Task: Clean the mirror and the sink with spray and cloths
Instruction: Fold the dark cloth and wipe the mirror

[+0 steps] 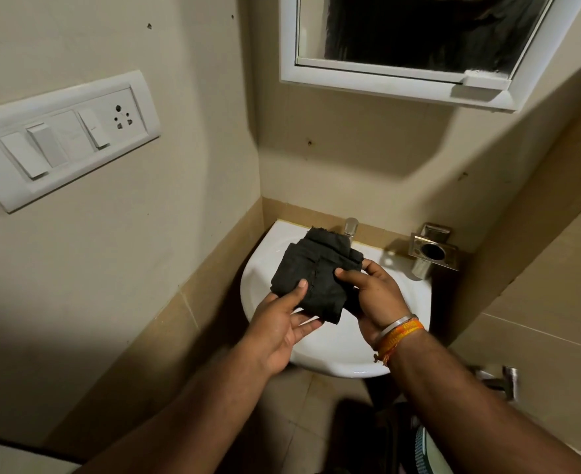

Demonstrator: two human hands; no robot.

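Your sink [265,265] is sitting white in the corner below the mirror [419,29], and what shows of its bowl is holding nothing; much of it is lying hidden under your hands and the cloth [316,271]. The holder [433,253], a steel one fixed to the wall right of the tap [350,227], is showing one dark round hole with nothing standing in it.

You are holding the cloth, black and folded into a thick pad, over the bowl and clear of it. Its far edge is reaching toward the tap and hiding the tap's lower part.

Your left hand [282,326] is coming in palm up beneath the near left part of the cloth, thumb pressing down on top and fingers lying under it, so it is pinching the cloth. Your right hand [374,295] is gripping the cloth's right side, thumb on top near the middle fold, fingers curling round the edge, back of the hand turned up. Both forearms are stretching forward from the bottom of the view, meeting over the sink. A steel bangle [397,325] and orange threads [402,336] are circling your right wrist.

The mirror is hanging high on the back wall in a white frame, its glass showing mostly dark. A switchboard [60,138] is sitting on the left wall, well apart from the sink
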